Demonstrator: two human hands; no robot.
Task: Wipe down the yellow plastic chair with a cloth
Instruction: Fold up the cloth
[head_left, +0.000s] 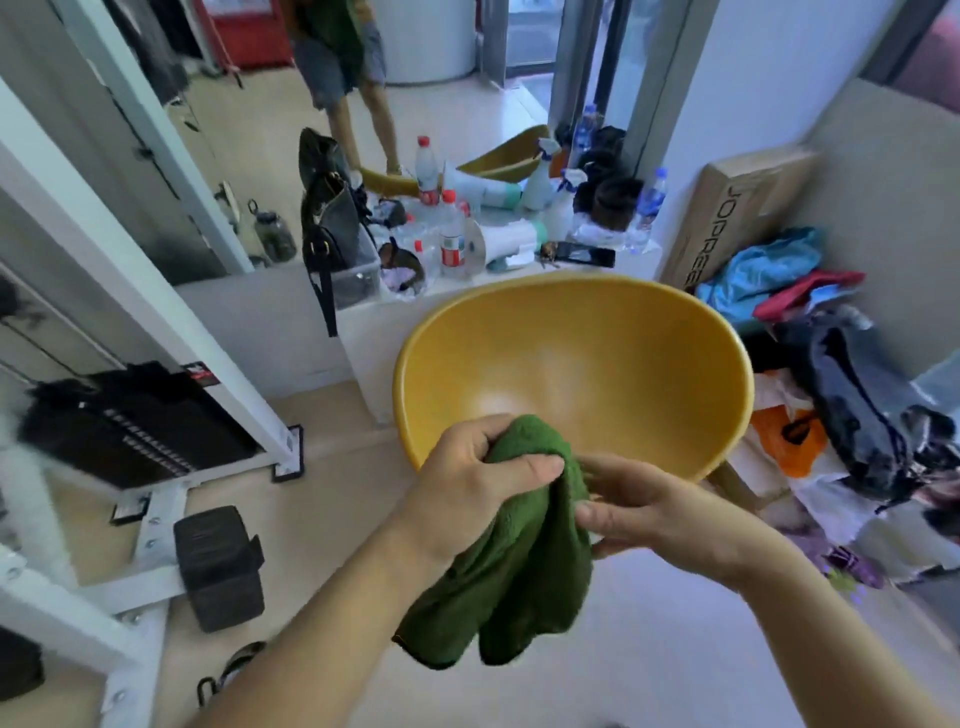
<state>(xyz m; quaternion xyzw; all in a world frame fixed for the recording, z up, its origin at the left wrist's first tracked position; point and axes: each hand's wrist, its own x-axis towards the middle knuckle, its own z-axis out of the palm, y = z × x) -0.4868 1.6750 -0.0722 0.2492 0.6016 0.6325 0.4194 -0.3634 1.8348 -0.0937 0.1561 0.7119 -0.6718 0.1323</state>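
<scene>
Left hand (478, 478) bunches fuzzy green cloth (509, 571) over glossy yellow chair (597, 364).

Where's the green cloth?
Low centre of the head view: the green cloth hangs, held by the left hand and the right hand, in front of the yellow chair.
</scene>
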